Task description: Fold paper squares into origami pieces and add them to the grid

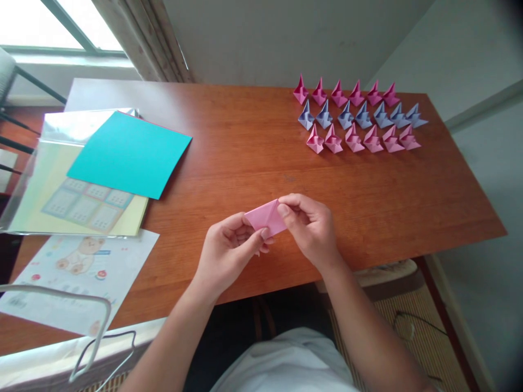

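A small folded piece of pink paper (265,218) is held just above the wooden table (245,141) near its front edge. My left hand (229,250) pinches its lower left side with thumb and fingers closed. My right hand (310,223) pinches its right side, fingers curled over the fold. Both hands meet at the paper.
Three rows of several folded paper figures stand at the far right: dark pink (343,93), blue-violet (362,116), light pink (362,139). A teal sheet (126,155) lies on a clear-sleeved paper pack (61,201) at the left, with a printed bear sheet (77,277) nearer me.
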A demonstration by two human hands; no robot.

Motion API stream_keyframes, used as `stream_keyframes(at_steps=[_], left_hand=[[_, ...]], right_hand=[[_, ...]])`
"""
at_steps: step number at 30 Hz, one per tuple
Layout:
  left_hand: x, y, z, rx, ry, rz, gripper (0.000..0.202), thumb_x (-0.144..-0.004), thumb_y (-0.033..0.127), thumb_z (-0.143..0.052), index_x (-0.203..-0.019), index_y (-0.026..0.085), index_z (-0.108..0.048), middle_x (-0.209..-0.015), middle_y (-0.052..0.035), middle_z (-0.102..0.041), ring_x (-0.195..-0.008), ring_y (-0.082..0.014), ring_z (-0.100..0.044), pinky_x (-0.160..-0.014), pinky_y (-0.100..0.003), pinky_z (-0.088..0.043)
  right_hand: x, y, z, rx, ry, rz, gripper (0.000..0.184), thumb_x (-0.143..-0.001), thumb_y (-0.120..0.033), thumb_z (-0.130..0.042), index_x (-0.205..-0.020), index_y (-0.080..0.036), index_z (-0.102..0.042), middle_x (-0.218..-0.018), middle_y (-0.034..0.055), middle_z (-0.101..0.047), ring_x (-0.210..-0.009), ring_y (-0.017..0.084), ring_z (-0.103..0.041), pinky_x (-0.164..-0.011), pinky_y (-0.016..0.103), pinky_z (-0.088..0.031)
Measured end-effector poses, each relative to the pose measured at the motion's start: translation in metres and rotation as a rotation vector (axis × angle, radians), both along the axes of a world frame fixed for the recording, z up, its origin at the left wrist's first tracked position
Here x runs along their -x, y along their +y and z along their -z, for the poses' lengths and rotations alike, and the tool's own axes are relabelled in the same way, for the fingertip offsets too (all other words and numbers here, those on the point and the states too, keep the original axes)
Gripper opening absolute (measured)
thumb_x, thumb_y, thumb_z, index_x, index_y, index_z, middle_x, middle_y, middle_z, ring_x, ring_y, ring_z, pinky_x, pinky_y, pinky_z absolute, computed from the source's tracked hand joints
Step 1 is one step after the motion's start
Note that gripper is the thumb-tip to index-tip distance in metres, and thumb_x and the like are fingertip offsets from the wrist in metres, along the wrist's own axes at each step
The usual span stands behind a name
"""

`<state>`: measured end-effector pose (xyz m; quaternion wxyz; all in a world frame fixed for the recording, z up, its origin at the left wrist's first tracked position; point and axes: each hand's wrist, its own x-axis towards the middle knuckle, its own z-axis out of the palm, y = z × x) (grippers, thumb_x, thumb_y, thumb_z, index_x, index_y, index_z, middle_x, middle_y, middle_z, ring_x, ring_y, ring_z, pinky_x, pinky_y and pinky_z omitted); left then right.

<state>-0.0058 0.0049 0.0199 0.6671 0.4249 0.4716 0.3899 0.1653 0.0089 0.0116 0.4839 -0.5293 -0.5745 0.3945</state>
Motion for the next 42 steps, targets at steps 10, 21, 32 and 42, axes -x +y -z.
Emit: stream_keyframes(at_steps=[10,21,32,42], left_hand=[[0.0,-0.002,0.002,-0.016,-0.019,0.027,0.02,-0.079,0.031,-0.085,-0.085,0.014,-0.077,-0.07,-0.0051,-0.076,-0.062,-0.015,-0.07,-0.058,-0.021,-0.057],[0.0,-0.001,0.005,-0.023,0.016,0.021,0.02,-0.078,0.033,-0.084,-0.084,0.015,-0.077,-0.069,-0.0046,-0.075,-0.058,-0.0147,-0.068,-0.054,-0.021,-0.054],[0.001,-0.001,0.004,-0.094,0.045,0.027,0.025,-0.09,0.038,-0.074,-0.077,0.017,-0.076,-0.064,-0.0006,-0.067,-0.056,-0.0106,-0.061,-0.053,-0.018,-0.051],[0.0,0.0,0.002,-0.112,0.054,-0.019,0.033,-0.094,0.042,-0.067,-0.074,0.016,-0.072,-0.066,-0.0011,-0.066,-0.061,-0.0111,-0.059,-0.057,-0.019,-0.052]], right_hand=[[0.001,0.0,-0.003,-0.023,-0.042,0.008,0.023,-0.098,-0.039,-0.061,-0.085,-0.024,-0.071,-0.08,0.0006,-0.072,-0.071,0.016,-0.065,-0.066,0.029,-0.052],[0.005,0.001,0.003,0.052,0.103,-0.008,0.022,-0.093,-0.042,-0.068,-0.081,-0.023,-0.07,-0.075,-0.0006,-0.069,-0.069,0.015,-0.062,-0.063,0.028,-0.049],[-0.001,0.003,-0.008,0.008,-0.047,-0.147,0.019,-0.096,-0.033,-0.066,-0.081,-0.022,-0.071,-0.076,-0.0018,-0.07,-0.068,0.013,-0.061,-0.064,0.026,-0.048],[-0.005,-0.003,0.0,0.046,-0.105,-0.125,0.021,-0.096,-0.035,-0.066,-0.081,-0.022,-0.069,-0.071,-0.0027,-0.069,-0.062,0.011,-0.059,-0.056,0.025,-0.042]])
